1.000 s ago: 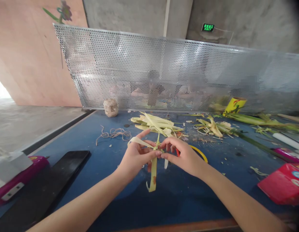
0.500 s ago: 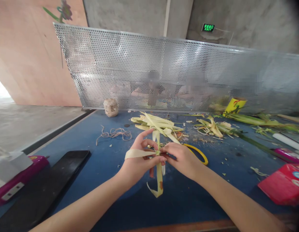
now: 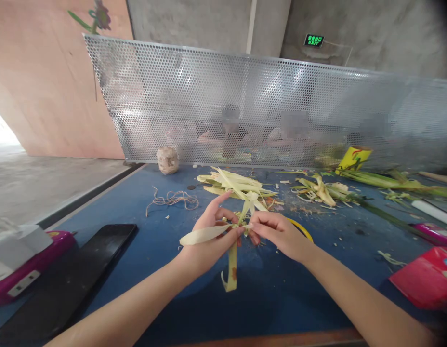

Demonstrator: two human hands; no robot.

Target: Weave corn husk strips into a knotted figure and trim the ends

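Note:
Over the middle of the table, my left hand (image 3: 211, 236) pinches a bundle of pale corn husk strips (image 3: 232, 265) between thumb and fingers, its index finger stretched out. One wide strip crosses that hand's thumb side to the left, and another hangs down with a curled, brown-spotted end. My right hand (image 3: 277, 233) is closed against the bundle's right side, thumb and fingertips pinching a thin husk end. Where the strips meet is partly hidden by my fingers. Just beyond lies a pile of husks (image 3: 238, 183), overlapping the bundle's upper end in view.
A black phone (image 3: 72, 279) and a purple power strip (image 3: 60, 243) lie left. Farther back are tangled string (image 3: 175, 198) and a wrapped roll (image 3: 167, 160). A yellow ring (image 3: 303, 229), husk scraps (image 3: 322, 190) and a red packet (image 3: 426, 279) are right. A perforated metal screen (image 3: 209, 96) stands behind.
The bundle's upper end has tipped to the right and its hanging strip has swung left. My right hand has shifted slightly right, and the crossing strip has turned and slopes down leftward.

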